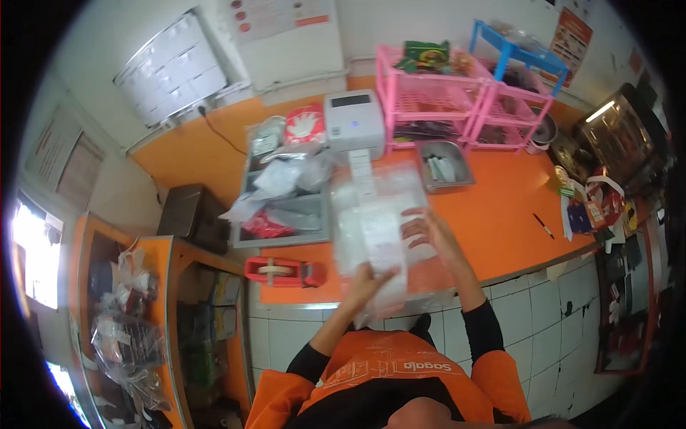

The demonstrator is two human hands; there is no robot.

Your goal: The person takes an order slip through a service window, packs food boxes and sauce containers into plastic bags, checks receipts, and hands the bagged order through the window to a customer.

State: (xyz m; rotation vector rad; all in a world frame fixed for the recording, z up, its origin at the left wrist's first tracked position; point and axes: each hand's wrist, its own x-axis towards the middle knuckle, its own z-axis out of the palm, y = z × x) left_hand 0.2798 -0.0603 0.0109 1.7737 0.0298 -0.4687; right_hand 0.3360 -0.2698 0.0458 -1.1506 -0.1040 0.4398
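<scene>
Orange tabletop [500, 229] spreads out in front of me, and near its front edge lies the white paper [384, 239], a blurred strip on top of a pile of clear plastic bags [348, 236]. With my left hand [366, 286] I touch the lower part of the paper, thumb and a finger reaching onto it; I can't tell whether they pinch it. Higher up on the other side, my right hand [429, 236] is open, its fingers spread at the paper's edge. My two hands are apart, with the paper between them.

Just beyond the paper, a narrow printed strip [361, 171] runs down from the white printer [354, 123]. To the left sits a grey divided tray [325, 214] holding plastic packets and something red, and nearer me is a red tape dispenser [286, 272] with a roll in it. Right of the printer I see a metal container [446, 166] with small packets inside, in front of the pink racks [436, 100]. A blue rack [518, 51] stands over the right-hand one. Farther right, a pen [543, 225] lies on the orange surface, near a cluster of colourful packages [589, 211]. Below the table's edge I can see pale floor tiles [543, 314].
</scene>
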